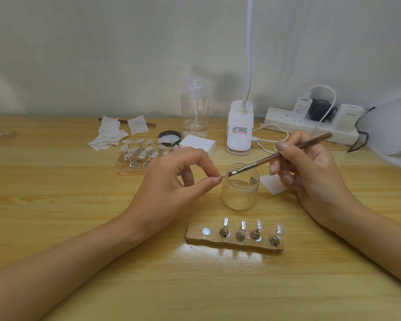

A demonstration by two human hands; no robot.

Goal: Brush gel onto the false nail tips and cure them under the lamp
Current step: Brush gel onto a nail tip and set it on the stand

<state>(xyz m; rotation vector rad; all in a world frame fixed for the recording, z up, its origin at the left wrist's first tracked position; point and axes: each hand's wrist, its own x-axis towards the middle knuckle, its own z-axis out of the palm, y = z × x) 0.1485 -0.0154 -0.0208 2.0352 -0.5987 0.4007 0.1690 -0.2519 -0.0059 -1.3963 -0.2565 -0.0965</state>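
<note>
Mid-frame, the right hand point(310, 172) pinched the slim, light brush point(264, 159) by its stiff handle, the left hand point(171, 181) pinched its soft bristles point(226, 174) over the open jar point(240, 193), and the thin, likely fragile nail tips point(243, 225) stood on a holder point(195, 233) lower centre.

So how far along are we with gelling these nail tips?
Set up: four nail tips stand on the near holder, jar open. In hand: right hand holds the brush, left hand pinches its bristles over the jar. Left: brushing these tips, whose coating I cannot judge, then curing; the dome lamp sits at the right edge.
</note>
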